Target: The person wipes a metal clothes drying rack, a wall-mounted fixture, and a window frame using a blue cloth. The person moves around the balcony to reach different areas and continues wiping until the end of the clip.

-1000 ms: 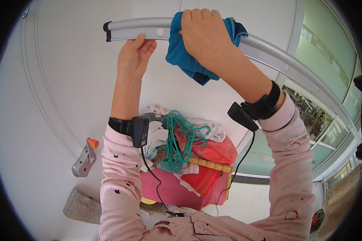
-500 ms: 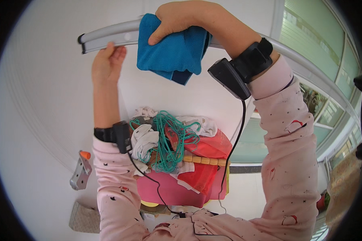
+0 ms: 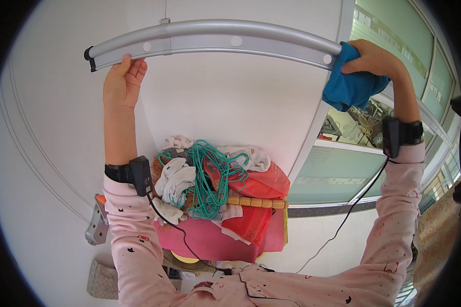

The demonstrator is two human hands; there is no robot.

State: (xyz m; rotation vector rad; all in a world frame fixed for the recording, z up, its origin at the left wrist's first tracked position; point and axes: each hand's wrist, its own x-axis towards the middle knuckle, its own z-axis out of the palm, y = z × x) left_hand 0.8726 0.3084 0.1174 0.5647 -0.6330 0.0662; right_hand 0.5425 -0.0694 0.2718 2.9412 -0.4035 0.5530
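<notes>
A long silver metal rail, with round pale spots along its flat side and a black cap at its left end, spans the upper view. My left hand grips the rail's lower edge near that cap, thumb and fingertips against the metal. Farther right, my right hand is closed on a blue cloth, pressing it around the rail. Folds of the cloth hang below the hand and hide that stretch of metal. Some of the right fingers are out of sight behind the rail and cloth.
Below the rail is a pile with green clothes hangers, white cloths and a red fabric piece over a pink surface. A grey wall-mounted crank is at left. Glass windows stand at right. Black cables run from both wristbands.
My right hand has slid the blue cloth along the rail from near the left end far to the right, uncovering the middle. My left hand stays near the capped end.
</notes>
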